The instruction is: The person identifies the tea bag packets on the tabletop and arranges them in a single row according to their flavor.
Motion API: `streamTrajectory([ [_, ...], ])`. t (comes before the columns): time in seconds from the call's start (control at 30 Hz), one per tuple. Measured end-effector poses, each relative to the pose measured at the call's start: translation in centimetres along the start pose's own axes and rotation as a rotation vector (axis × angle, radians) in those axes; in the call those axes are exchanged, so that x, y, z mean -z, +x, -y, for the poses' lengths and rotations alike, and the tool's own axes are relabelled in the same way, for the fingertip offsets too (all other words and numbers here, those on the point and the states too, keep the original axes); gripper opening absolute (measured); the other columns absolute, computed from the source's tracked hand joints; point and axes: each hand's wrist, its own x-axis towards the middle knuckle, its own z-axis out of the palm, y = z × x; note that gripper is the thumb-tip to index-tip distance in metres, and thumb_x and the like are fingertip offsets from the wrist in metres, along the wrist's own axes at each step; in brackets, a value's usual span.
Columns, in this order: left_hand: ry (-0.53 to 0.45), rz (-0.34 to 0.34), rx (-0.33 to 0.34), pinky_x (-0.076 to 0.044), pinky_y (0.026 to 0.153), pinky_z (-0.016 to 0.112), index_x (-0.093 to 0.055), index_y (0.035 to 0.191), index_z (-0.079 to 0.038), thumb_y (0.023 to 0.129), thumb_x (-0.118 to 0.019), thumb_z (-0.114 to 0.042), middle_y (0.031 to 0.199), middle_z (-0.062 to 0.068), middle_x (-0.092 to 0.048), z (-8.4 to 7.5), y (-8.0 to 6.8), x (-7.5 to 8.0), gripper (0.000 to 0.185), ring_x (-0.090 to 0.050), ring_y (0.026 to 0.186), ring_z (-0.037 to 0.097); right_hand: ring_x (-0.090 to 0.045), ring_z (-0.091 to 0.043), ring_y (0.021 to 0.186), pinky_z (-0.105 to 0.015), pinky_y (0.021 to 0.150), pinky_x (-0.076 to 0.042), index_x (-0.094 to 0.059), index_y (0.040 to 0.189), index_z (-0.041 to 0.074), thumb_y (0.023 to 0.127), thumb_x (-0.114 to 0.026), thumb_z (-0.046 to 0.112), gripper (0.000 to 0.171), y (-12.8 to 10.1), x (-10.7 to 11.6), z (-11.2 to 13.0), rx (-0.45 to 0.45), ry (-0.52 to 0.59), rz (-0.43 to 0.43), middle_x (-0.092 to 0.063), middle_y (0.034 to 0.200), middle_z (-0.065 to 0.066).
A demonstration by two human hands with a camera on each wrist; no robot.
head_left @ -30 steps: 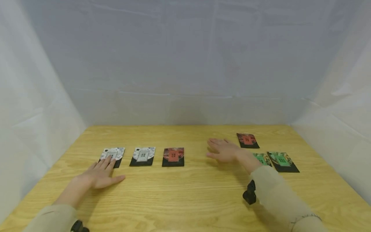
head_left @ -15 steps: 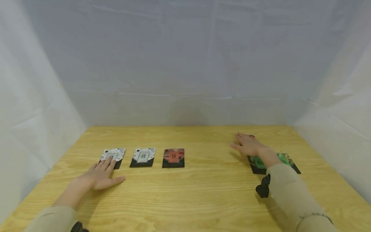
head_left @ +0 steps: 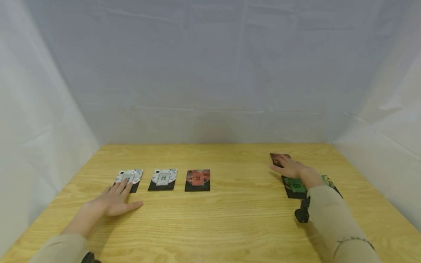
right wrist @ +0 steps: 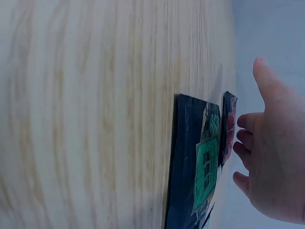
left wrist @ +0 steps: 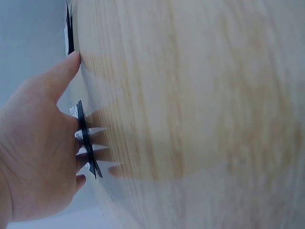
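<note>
My left hand (head_left: 112, 201) lies with straight fingers over the lower part of a flat white-and-black packet (head_left: 134, 175) at the left. In the left wrist view its fingertips meet that packet (left wrist: 82, 129) while the thumb stretches away to the side. On the right, my right hand (head_left: 292, 171) reaches over a red-and-black packet (head_left: 275, 157), covering part of it with extended fingers. Under the right wrist lies a green-and-black packet (head_left: 296, 187). The right wrist view shows the right fingers (right wrist: 245, 138) above the red packet (right wrist: 228, 126), beyond the green one (right wrist: 205, 167).
Between the hands, a second white-and-black packet (head_left: 163, 179) and another red-and-black packet (head_left: 197, 179) lie in a row. A second green packet (head_left: 330, 181) is partly hidden by the right forearm. White sheeting (head_left: 210, 73) encloses the wooden table (head_left: 210, 226) at back and sides.
My right hand has moved right, from bare tabletop to over the far red packet, and has shifted slightly further right since half a second ago. The left hand stays on the white packet.
</note>
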Motion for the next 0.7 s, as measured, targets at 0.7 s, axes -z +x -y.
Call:
streamTrajectory([
  [0.7,0.000,-0.002,0.005,-0.009,0.103,0.066,-0.022,0.137,0.019,0.088,-0.044,-0.062,0.142,0.040,-0.010,-0.1,0.1,0.2,0.097,-0.011,0.129,0.057,0.000,-0.047,0.135,-0.065,0.104,-0.007,-0.006,0.146,-0.006,0.095,-0.033,0.058,0.086,-0.8,-0.1,0.9,0.030,0.102,0.117,0.002,0.150,-0.029],
])
